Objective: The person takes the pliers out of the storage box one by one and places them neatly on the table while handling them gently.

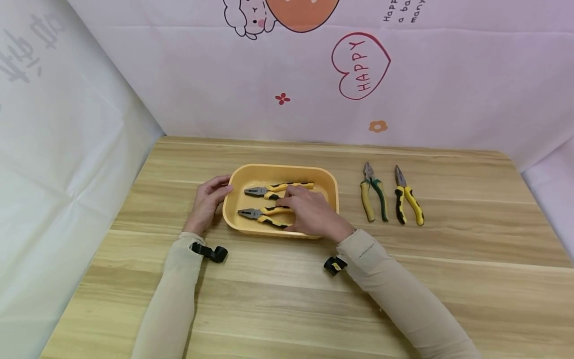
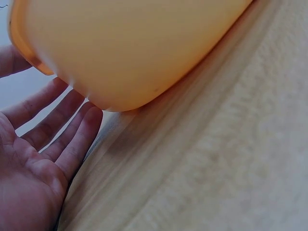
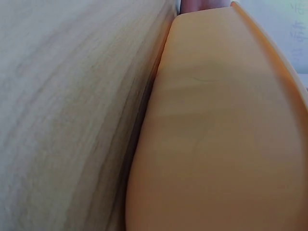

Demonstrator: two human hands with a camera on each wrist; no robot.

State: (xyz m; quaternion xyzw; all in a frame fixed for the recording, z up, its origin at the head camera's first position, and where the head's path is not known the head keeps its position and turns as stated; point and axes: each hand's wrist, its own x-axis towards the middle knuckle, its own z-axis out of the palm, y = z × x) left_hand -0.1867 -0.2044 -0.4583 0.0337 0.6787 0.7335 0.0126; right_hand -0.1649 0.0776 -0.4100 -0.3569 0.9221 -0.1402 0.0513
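A yellow plastic basin (image 1: pixel 281 169) stands on the wooden table. Inside it lie two combination pliers with yellow and black handles, the upper pliers (image 1: pixel 256 191) and the lower pliers (image 1: pixel 250 213), heads to the left. My right hand (image 1: pixel 311 212) reaches over the basin's right side and grips the lower pliers by the handles; its palm hides the handle ends. At the left end, my left hand (image 1: pixel 208 202) holds the basin's rim, thumb over the edge. In the left wrist view, the left hand's fingers (image 2: pixel 53 130) lie against the outer wall.
Right of the basin lie pliers with yellow and green handles (image 1: pixel 378 192) and long-nose pliers with yellow and black handles (image 1: pixel 414 202). A printed white cloth (image 1: pixel 215 85) hangs behind the table (image 1: pixel 269 299). The right wrist view is mostly the basin's outer side (image 3: pixel 216 144).
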